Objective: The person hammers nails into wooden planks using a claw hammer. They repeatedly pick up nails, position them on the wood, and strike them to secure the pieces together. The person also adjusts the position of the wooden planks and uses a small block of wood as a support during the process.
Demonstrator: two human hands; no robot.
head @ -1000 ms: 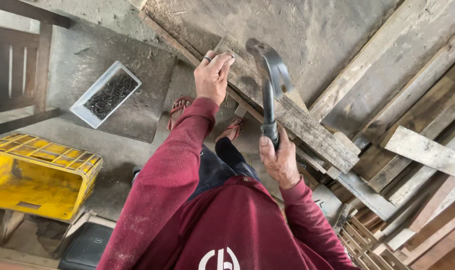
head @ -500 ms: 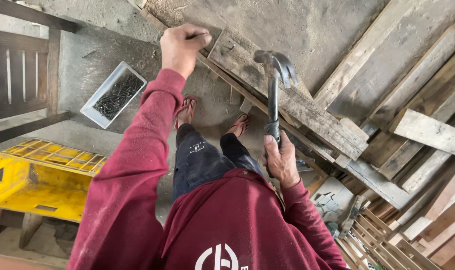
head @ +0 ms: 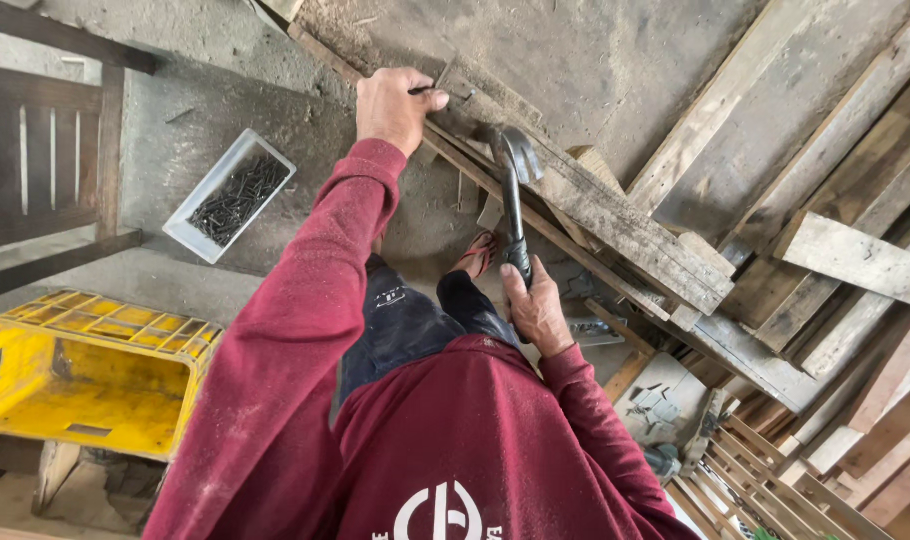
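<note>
My left hand (head: 395,105) pinches a dark nail (head: 421,91) between thumb and fingers, against the end of a weathered wooden plank (head: 595,215) that runs diagonally across the scene. My right hand (head: 537,310) grips the black handle of a claw hammer (head: 515,190). The hammer's metal head hangs just above the plank, to the right of the nail. A thin wooden strip (head: 455,165) lies under the plank's near edge. My red sleeves and my feet in red sandals show below.
A white tray of dark nails (head: 233,195) sits on the concrete floor at left. A yellow plastic crate (head: 85,375) stands at lower left, a dark slatted frame (head: 45,160) at far left. Several stacked planks (head: 835,260) fill the right side.
My left hand has come back from the left with a nail and set it on the plank's end. The hammer head has swung left and lower toward the nail.
</note>
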